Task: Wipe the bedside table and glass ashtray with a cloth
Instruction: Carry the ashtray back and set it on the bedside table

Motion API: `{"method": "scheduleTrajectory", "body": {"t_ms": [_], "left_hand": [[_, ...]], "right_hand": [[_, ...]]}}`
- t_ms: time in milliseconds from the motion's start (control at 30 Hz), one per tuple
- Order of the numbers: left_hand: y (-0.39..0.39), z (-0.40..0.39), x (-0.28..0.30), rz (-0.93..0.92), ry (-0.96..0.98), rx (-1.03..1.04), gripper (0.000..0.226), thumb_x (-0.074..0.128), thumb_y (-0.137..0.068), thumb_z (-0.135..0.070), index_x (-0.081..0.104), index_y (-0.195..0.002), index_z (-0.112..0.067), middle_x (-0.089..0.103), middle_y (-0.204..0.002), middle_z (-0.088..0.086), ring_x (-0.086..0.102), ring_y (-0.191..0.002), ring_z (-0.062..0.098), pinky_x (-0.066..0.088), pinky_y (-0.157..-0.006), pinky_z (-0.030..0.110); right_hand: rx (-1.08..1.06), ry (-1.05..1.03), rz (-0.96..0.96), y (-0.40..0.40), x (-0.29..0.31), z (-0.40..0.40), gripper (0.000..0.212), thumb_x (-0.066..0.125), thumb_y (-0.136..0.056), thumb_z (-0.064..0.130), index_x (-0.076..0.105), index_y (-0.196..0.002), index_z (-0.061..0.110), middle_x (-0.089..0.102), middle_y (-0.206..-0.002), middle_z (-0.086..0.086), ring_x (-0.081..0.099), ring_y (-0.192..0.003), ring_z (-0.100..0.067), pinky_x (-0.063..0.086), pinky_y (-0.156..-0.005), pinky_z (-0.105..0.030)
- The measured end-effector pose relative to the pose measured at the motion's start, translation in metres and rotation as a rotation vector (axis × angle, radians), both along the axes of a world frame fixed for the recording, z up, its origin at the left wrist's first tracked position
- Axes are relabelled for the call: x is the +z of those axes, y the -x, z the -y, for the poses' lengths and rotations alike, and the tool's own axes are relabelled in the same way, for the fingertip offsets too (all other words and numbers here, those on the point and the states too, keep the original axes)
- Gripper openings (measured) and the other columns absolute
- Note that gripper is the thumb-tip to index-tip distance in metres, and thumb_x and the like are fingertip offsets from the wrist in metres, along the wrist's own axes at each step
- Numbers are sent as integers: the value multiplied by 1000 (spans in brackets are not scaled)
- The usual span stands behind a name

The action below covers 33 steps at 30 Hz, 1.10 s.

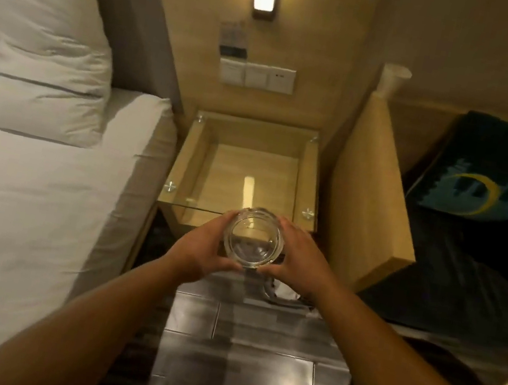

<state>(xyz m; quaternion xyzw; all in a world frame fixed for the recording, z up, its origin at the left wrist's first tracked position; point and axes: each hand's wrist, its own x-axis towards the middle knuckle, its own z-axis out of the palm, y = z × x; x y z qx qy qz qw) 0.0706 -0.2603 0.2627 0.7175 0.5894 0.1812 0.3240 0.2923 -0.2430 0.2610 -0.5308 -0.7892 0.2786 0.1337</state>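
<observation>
Glass ashtray sits cupped between both hands, lifted clear of the bedside table, just in front of and overlapping its near edge in the head view. Fingers of the left hand curl round the ashtray's left wall, with the thumb lying along its lower rim, and the fingers are partly closed against the glass rather than spread. Fingers of the right hand wrap the right wall in the same way, the thumb meeting the lower rim beside the left thumb. The ashtray's round opening faces the camera and looks clear; whether anything lies inside it cannot be told. A pale, crumpled piece of cloth shows just below the right hand, though whether that hand grips it cannot be told. Beyond the hands, the worktop is a glass sheet on metal studs over a wooden frame. A white bed lies to the left, a wooden partition to the right, and grey floor tiles run below the forearms.
</observation>
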Motion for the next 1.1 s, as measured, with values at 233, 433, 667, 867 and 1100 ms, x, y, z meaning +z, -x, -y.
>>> {"method": "scheduleTrajectory", "body": {"t_ms": [233,433,667,867,1100], "left_hand": [[119,-46,0,9,10,60,104,85,-59,-48,20,-141,-45,55,-133,-8,54,-117,11,40,-90,22],[171,-104,-12,-23,18,75,108,84,-60,-50,20,-146,-36,48,-141,-7,48,-124,10,43,-100,33],[182,-205,-24,-3,17,73,104,85,-60,-48,23,-143,-40,51,-136,-14,51,-120,8,48,-97,41],[179,-321,-49,47,43,96,95,85,-62,-48,28,-139,-46,51,-133,-19,53,-116,3,51,-92,40],[203,-419,-93,75,93,126,101,85,-63,-43,23,-143,-44,48,-139,-12,49,-123,9,48,-96,44]], "right_hand": [[57,-6,25,125,-4,-61,110,78,-59,60,18,-146,30,33,-152,2,29,-138,-16,12,-107,-26],[91,18,17,174,-10,-124,112,82,-58,53,18,-147,27,32,-153,1,27,-140,-18,18,-113,-32],[115,19,24,186,-29,-228,112,83,-58,52,18,-147,29,31,-154,3,24,-142,-17,18,-114,-35],[145,63,29,187,-64,-353,114,83,-58,53,20,-149,23,33,-153,0,27,-141,-18,22,-115,-35],[163,78,50,212,-101,-453,116,83,-58,51,19,-149,18,45,-145,-10,43,-130,-29,33,-104,-34]]}}
